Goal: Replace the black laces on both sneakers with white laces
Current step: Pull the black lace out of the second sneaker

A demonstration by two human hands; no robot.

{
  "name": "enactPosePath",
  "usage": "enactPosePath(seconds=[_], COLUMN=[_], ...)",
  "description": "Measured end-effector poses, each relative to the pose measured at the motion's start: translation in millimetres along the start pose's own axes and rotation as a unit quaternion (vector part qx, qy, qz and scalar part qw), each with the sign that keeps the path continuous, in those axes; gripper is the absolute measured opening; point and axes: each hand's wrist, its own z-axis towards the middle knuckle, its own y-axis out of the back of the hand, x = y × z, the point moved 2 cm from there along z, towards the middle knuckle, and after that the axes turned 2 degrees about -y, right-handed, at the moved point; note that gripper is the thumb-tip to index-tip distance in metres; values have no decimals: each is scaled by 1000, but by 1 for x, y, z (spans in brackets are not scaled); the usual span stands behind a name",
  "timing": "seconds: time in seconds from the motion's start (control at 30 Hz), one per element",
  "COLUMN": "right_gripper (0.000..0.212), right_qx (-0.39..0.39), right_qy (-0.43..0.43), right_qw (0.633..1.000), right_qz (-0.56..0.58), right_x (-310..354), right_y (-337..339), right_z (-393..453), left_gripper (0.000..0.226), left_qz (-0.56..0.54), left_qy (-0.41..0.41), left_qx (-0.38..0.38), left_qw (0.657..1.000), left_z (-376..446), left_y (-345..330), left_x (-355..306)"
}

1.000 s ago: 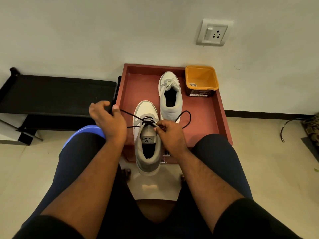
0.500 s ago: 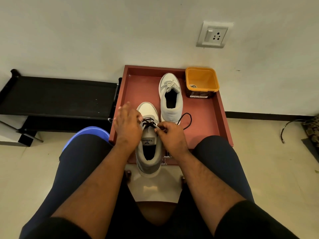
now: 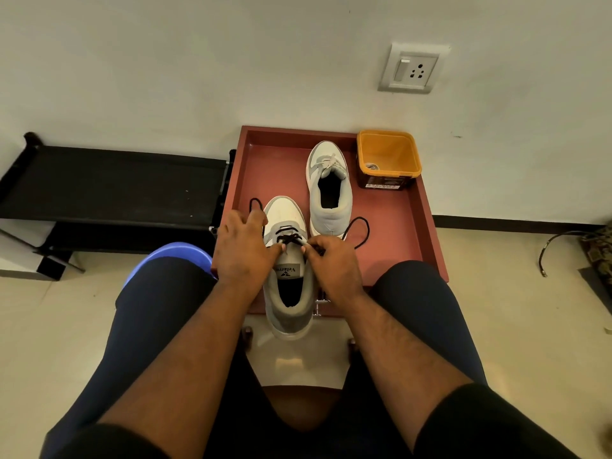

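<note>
A white and grey sneaker (image 3: pixel 287 276) stands at the near edge of the red tray (image 3: pixel 390 233), heel toward me, with a black lace (image 3: pixel 288 239) in its lower eyelets. My left hand (image 3: pixel 243 250) rests on the sneaker's left side, its fingers curled over one lace end that loops out past the toe. My right hand (image 3: pixel 332 263) pinches the other lace end at the right eyelets; its tail (image 3: pixel 361 228) curls across the tray. A second sneaker (image 3: pixel 328 190) with a white lace stands farther back.
An orange tub (image 3: pixel 387 160) holding a coiled white lace sits in the tray's far right corner. A black low rack (image 3: pixel 109 183) stands to the left by the wall. A blue stool (image 3: pixel 172 256) shows under my left thigh. A cable (image 3: pixel 559 250) lies on the floor at right.
My left hand came back from far out on the left, where it had pulled the lace taut, to the sneaker's side. The left lace end now lies slack by the toe.
</note>
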Motion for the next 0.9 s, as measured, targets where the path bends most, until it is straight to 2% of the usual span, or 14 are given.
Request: enactPosePath(seconds=[0.1, 0.23, 0.3, 0.4, 0.47, 0.53, 0.63, 0.77, 0.83, 0.9], right_gripper=[16, 14, 12, 7, 4, 22, 42, 26, 14, 13], right_qx=[3, -2, -13, 0, 12, 24, 16, -11, -21, -15], right_qy=[12, -21, -70, -90, -50, 24, 118, 216, 227, 216], right_qw=[1000, 1000, 997, 995, 998, 999, 990, 956, 951, 958], right_qz=[-16, -18, 16, 41, 38, -2, -77, -198, -210, -186], right_x=[1, -6, -12, -12, -9, -5, 4, 17, 16, 13], right_y=[0, 5, 10, 12, 10, 5, -2, -14, -16, -13], right_z=[0, 2, 6, 7, 6, 5, 7, 13, 16, 17], left_gripper=[15, 19, 28, 26, 19, 14, 24, 22, 21, 22], left_qz=[-48, -46, -86, -127, -144, -163, -176, -177, -188, -188], left_qy=[12, 40, 82, 97, 82, 61, 45, 27, 28, 27], left_qx=[116, 131, 128, 133, 131, 127, 132, 126, 127, 127], left_qw=[992, 989, 985, 978, 977, 976, 974, 976, 974, 974], left_z=[7, 8, 9, 8, 5, 3, 1, -2, -1, 0], left_y=[-3, 5, 8, 9, 5, 2, -2, -2, -3, -3], left_x=[3, 9, 18, 21, 19, 17, 14, 7, 8, 10])
